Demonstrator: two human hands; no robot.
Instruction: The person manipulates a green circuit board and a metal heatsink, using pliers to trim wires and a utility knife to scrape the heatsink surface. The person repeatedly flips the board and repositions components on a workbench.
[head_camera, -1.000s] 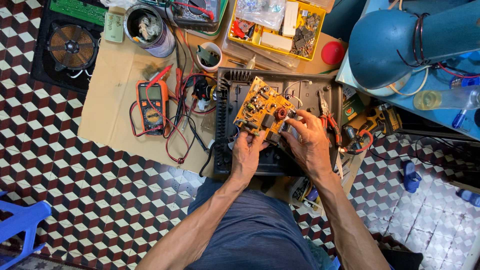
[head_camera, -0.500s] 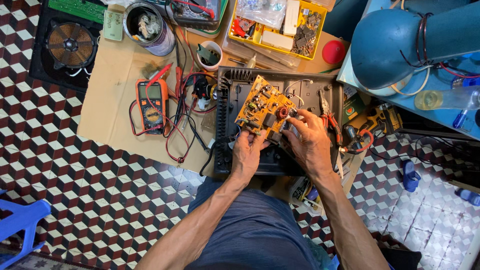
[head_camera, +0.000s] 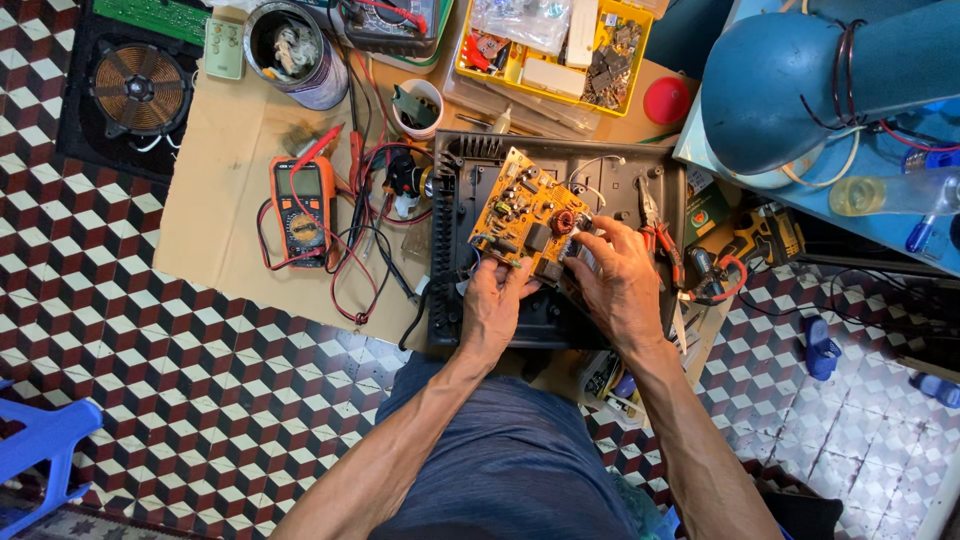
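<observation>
An orange circuit board (head_camera: 520, 210) with several small components and a copper coil is lifted at a tilt over an open black plastic appliance casing (head_camera: 458, 260). My left hand (head_camera: 497, 305) grips the board's near edge from below. My right hand (head_camera: 612, 275) holds its right side, fingers curled around the edge near the coil. White wires run from the board into the casing.
An orange multimeter (head_camera: 302, 208) with red and black leads lies left of the casing on a cardboard sheet (head_camera: 215, 220). Behind are a metal can (head_camera: 298, 42), a white cup (head_camera: 417, 105), a yellow parts tray (head_camera: 560, 45) and an induction coil (head_camera: 138, 88). Red-handled pliers (head_camera: 662, 235) lie right.
The board has tilted slightly and my hands have shifted a little along its edges; otherwise the scene is the same.
</observation>
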